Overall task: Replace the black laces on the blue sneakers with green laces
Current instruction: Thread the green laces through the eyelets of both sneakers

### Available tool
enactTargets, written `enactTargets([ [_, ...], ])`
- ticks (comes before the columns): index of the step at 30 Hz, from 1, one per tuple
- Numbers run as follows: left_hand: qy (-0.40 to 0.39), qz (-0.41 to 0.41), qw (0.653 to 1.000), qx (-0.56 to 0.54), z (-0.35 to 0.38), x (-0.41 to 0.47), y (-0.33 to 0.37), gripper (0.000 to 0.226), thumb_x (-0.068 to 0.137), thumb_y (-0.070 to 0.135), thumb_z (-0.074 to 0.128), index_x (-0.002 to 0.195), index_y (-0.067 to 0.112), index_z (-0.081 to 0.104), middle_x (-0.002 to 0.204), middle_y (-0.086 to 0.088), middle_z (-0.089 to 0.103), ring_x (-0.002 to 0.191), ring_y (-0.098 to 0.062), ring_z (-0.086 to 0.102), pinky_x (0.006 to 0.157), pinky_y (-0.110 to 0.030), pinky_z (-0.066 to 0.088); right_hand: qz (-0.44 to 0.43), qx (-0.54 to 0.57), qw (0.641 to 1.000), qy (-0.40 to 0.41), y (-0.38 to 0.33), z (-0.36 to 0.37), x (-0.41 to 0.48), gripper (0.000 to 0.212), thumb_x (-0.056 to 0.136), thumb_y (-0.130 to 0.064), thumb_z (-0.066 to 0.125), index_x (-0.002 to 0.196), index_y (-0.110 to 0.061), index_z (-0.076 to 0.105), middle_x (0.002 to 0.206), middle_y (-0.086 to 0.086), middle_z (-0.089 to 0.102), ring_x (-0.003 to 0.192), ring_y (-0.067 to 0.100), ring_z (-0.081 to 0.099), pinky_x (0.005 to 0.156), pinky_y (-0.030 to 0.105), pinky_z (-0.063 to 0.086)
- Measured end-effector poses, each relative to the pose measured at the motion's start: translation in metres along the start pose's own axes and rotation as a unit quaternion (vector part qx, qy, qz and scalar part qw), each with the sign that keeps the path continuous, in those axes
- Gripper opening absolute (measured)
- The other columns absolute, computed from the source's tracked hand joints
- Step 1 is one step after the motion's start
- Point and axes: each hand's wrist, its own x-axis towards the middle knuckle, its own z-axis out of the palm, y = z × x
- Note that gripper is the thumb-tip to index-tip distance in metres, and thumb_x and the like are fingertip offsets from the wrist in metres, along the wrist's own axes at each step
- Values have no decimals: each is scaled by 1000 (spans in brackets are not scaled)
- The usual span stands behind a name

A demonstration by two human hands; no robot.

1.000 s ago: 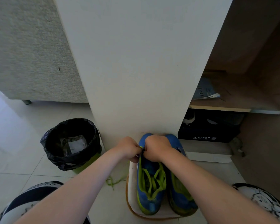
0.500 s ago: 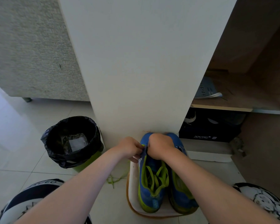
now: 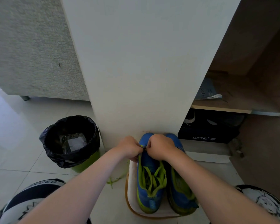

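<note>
Two blue sneakers with green soles stand side by side on a white board point(image 3: 132, 199) on the floor, toes against a white panel. The left sneaker point(image 3: 149, 196) carries a loosely threaded green lace point(image 3: 153, 177). Both my hands meet over its toe end. My left hand point(image 3: 130, 148) and my right hand point(image 3: 160, 148) each pinch the lace near the front eyelets, fingers curled. The right sneaker point(image 3: 179, 191) is partly hidden under my right forearm. Another green lace point(image 3: 114, 180) lies on the tiles left of the board.
A bin with a black liner point(image 3: 69, 139) stands on the floor to the left. The white panel point(image 3: 136, 70) rises right behind the shoes. On the right an open cabinet holds a black shoebox point(image 3: 207, 131) and a shelf with papers point(image 3: 207, 91).
My hands stay at the toe of the left sneaker with only small finger movements. The view has tilted slightly.
</note>
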Motion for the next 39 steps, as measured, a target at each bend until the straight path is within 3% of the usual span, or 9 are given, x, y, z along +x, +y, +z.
enactTargets([
  [4, -3, -6, 999, -33, -4, 3, -6, 17, 88, 2, 58, 95, -3, 73, 83, -21, 72, 73, -30, 73, 71, -41, 62, 9, -15, 1000, 1, -1, -5, -2, 9, 78, -16, 57, 69, -16, 61, 73, 0, 63, 66, 20, 58, 49, 26, 34],
  [8, -18, -13, 997, -69, -8, 3, -12, 24, 86, -5, 57, 106, -3, 72, 96, -26, 71, 81, -35, 73, 73, -40, 62, -9, -24, 1000, 11, -2, -3, 1, 16, 77, -14, 56, 78, -16, 72, 78, 0, 68, 70, 20, 62, 54, 28, 45],
  [13, -24, -12, 997, -77, -7, 2, -12, 27, 87, -6, 53, 106, -1, 72, 101, -28, 70, 80, -32, 72, 73, -36, 62, -29, -59, 997, 27, -6, -2, -1, 18, 80, -11, 55, 63, -19, 55, 59, -1, 49, 53, 18, 46, 45, 25, 27],
  [19, -35, -13, 997, -65, -7, 3, -11, 27, 86, -2, 54, 105, 1, 73, 93, -23, 73, 82, -31, 74, 79, -44, 61, -59, -65, 996, 21, -5, -6, -3, 30, 82, -11, 55, 56, -18, 43, 56, 0, 39, 50, 18, 38, 44, 27, 25],
  [23, -31, -10, 997, -64, -6, 0, -7, 25, 87, -2, 53, 104, -2, 72, 95, -25, 72, 83, -34, 73, 74, -41, 62, -39, -20, 999, 11, 0, -1, 1, 27, 82, -15, 56, 55, -18, 51, 55, 1, 46, 52, 21, 43, 45, 26, 29],
  [27, -32, -6, 998, -56, -6, -2, -4, 25, 89, -1, 53, 105, -4, 71, 90, -23, 72, 78, -30, 73, 67, -37, 62, -23, 35, 999, -2, 3, 4, 6, 21, 80, -21, 56, 70, -13, 73, 73, 0, 71, 67, 20, 63, 55, 30, 49],
  [32, -14, 0, 998, -54, -3, -2, -1, 20, 96, 11, 56, 97, -4, 69, 87, -17, 71, 72, -26, 73, 57, -34, 60, -19, 48, 998, 38, 2, 13, 7, 23, 83, -23, 56, 73, -17, 76, 71, 0, 69, 62, 18, 60, 50, 28, 44],
  [39, 19, 20, 999, -32, 3, -3, -3, 16, 96, 14, 60, 81, 8, 63, 83, -18, 71, 70, -27, 72, 58, -35, 61, -36, 67, 997, 29, 5, 9, 6, 21, 87, -32, 60, 80, -25, 79, 84, -3, 74, 74, 16, 66, 63, 33, 57],
])
